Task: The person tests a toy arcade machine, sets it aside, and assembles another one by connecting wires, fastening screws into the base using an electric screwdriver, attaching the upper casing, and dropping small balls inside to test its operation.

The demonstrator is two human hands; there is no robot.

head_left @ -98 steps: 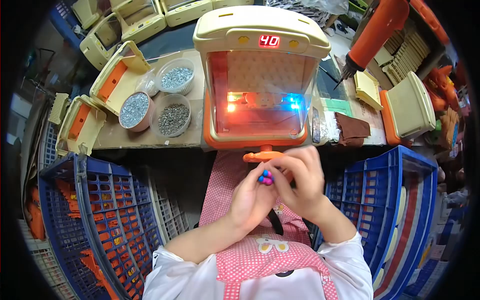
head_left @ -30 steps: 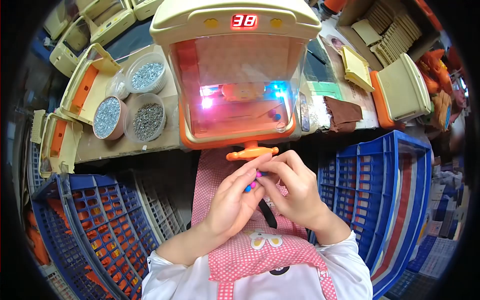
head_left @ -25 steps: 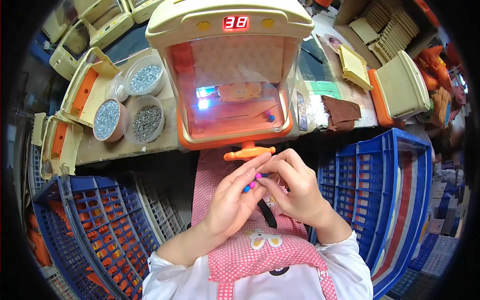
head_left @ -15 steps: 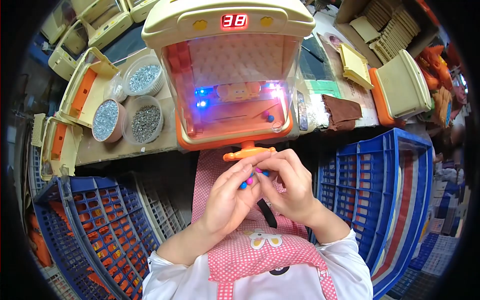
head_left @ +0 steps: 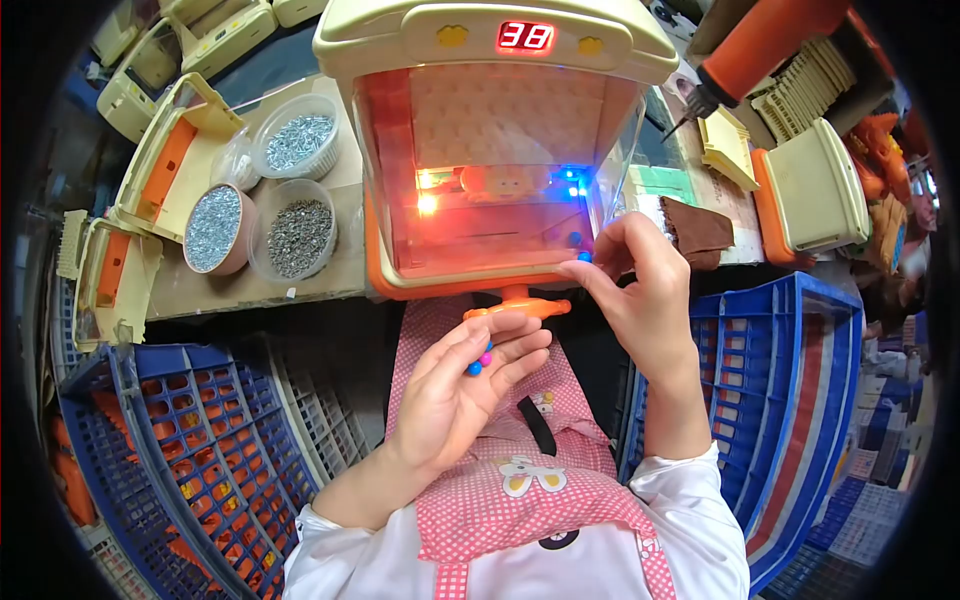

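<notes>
A cream and orange toy machine with a red "38" display and lit lamps stands on the bench. My left hand is cupped around several small beads, blue and pink, below the orange handle. At the lower right of the machine's window, my right hand pinches a blue ball between thumb and forefinger. Another dark blue ball shows just above it, behind the clear front.
Three tubs of small metal parts stand left of the machine. Blue crates flank my lap on both sides. An orange power screwdriver hangs at upper right, above a brown cloth and a cream and orange housing.
My right hand has parted from my left and moved up and right to the machine's front with a blue ball. Fewer beads show at my left hand. The screwdriver has come back into view.
</notes>
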